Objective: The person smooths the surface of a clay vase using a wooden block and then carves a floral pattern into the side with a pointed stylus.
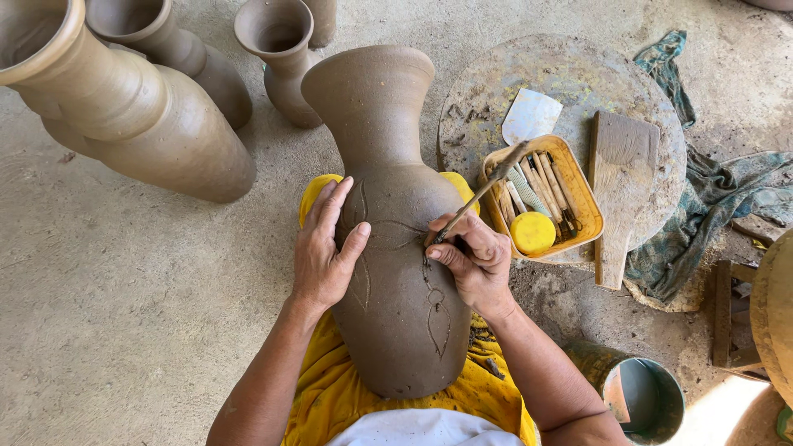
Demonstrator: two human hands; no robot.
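A tall unfired clay vase (pixel 396 248) lies across my lap on a yellow cloth (pixel 330 388), neck pointing away. Leaf and stem lines are scratched into its belly. My left hand (pixel 326 248) rests flat on the vase's left shoulder, fingers spread. My right hand (pixel 471 256) grips a thin carving tool (pixel 487 188) like a pen, its tip touching the clay near the middle of the belly.
A round clay-smeared board (pixel 570 74) on the right carries a yellow tray (pixel 582 198) of wooden tools with a yellow sponge (pixel 533 231), a wooden paddle (pixel 619 182) and a white scraper (pixel 529 116). Other clay vases (pixel 149 124) stand at upper left. A bucket (pixel 644 396) sits at lower right beside a green cloth (pixel 702 215).
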